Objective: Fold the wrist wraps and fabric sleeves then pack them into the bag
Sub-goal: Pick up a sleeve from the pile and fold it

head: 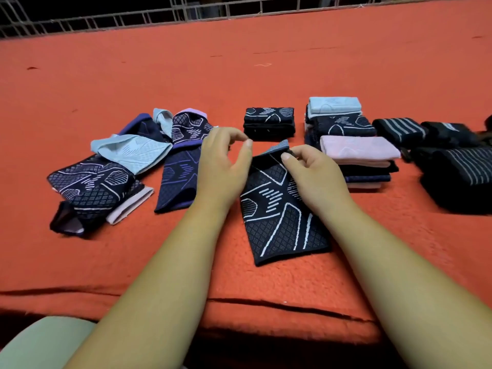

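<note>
Pinching its far cuff, my right hand (316, 177) held the sleeve (277, 217), likely soft and light, by the mat's (159, 262) front edge; my left hand (221, 166) hovered half-curled, empty.

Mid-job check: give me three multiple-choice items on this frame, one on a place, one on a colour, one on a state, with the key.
1. Where is the pink folded sleeve?
A. atop the folded stack on the right
B. in the left heap
C. under the striped wraps

2. The table cover is:
A. green
B. grey
C. orange-red

3. The dark sleeve in the centre is:
A. rolled up
B. laid out full-length
C. folded in half

Key:
1 A, it tops the pile beside the right hand.
2 C, orange-red cloth lies all around.
3 B, it lies unfolded, its far edge pinched by the right hand.
</note>
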### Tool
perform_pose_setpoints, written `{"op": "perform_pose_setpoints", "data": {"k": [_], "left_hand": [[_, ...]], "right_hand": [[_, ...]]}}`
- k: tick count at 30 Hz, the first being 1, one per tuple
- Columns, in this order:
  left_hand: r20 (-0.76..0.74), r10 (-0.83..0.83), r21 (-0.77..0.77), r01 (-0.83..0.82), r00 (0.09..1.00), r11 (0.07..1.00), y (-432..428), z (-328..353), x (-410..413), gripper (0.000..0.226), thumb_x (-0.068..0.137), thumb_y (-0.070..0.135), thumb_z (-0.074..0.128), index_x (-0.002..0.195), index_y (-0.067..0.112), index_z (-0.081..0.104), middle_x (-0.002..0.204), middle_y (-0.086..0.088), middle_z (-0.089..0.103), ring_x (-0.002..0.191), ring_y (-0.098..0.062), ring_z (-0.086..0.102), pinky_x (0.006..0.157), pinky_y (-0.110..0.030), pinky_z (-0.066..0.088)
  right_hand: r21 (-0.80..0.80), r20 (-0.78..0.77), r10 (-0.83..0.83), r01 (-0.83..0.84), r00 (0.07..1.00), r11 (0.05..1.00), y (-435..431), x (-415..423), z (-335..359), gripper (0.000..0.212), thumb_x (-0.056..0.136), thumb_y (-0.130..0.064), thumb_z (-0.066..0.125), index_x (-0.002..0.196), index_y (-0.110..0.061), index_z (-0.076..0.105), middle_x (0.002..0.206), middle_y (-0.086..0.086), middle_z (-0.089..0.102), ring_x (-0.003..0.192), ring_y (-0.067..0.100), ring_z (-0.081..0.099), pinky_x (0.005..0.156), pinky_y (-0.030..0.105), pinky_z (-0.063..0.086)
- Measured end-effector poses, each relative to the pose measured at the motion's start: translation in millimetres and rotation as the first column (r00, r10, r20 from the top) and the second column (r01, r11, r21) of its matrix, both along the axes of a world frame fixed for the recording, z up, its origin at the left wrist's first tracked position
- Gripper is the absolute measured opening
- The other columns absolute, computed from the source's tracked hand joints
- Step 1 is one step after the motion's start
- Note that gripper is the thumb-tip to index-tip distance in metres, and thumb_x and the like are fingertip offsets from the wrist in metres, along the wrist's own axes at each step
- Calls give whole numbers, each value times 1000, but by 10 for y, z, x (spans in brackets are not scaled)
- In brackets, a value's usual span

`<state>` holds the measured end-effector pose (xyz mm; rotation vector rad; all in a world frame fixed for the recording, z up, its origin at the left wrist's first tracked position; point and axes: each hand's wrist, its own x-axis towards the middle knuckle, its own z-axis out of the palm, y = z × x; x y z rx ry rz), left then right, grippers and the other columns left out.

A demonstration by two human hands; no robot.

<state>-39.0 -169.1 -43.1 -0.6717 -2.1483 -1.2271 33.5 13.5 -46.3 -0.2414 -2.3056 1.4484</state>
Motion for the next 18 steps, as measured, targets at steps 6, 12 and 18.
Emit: {"op": "perform_pose_setpoints", "data": {"k": [6,12,18], "left_hand": [[-177,-156,-230,113,972,967,182,35,76,25,93,20,78,118,23,76,113,8,68,109,-17,61,100,-22,39],[-224,-4,-157,-32,975,987,209,38,89,8,95,20,72,97,18,79,95,5,71,92,-19,63,88,-34,48],[343,-35,208,-39,939,977,199,55,74,27,96,33,64,77,15,72,73,12,65,74,-7,58,76,-38,51]], "right_hand": [[184,-90,33,-16,995,983,-31,-30,-24,17,99,-31,69,113,-35,78,93,-17,77,90,-2,68,79,11,46],[179,-119,72,-50,990,983,-44,-33,-1,23,98,-24,69,115,-33,80,105,-24,77,102,-8,68,97,22,51],[142,-131,126,-108,983,984,-69,-6,28,31,98,-17,66,119,-36,79,111,-28,76,109,-8,68,104,28,52]]}}
